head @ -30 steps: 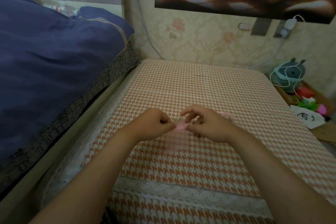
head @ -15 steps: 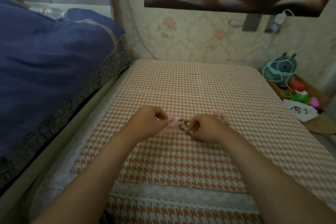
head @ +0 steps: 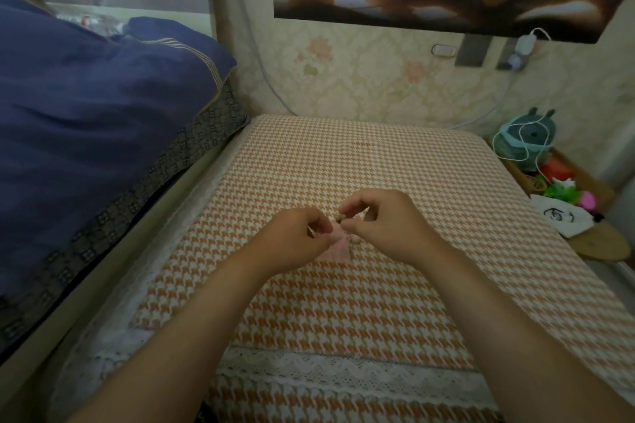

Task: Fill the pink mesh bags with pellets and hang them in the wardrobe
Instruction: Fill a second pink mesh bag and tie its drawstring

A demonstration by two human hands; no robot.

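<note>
Where the frame begins on the left, one dark blue quilted duvet (head: 86,120) lies heaped on a bed, its patterned grey border hanging along the edge just beside the orange-and-white houndstooth cloth (head: 343,165) that covers the work surface. Between that border and the cloth runs a pale strip of bed frame, so the left side is hemmed in. One cloth, with one white lace band across its near part, spreads wide and mostly bare toward the wallpapered wall and toward the right edge.

Near the middle, two bare hands meet over the cloth. The left hand (head: 295,237) is curled, thumb and forefinger pinched closed on the top edge of one small pink mesh bag (head: 338,249), which hangs down and lies against the cloth between the hands. The right hand (head: 388,227) is also curled, fingertips nipped together on a few small tan round pellets (head: 343,218) right at the bag's mouth; one or two more show just below. How many pellets sit inside the bag cannot be told.

Farther right, beyond the cloth's edge, one teal round plush toy (head: 525,139) wrapped in a white cable sits in a low wooden tray with red, green and pink oddments, and one white drawstring pouch (head: 563,218) lies beside it.
</note>
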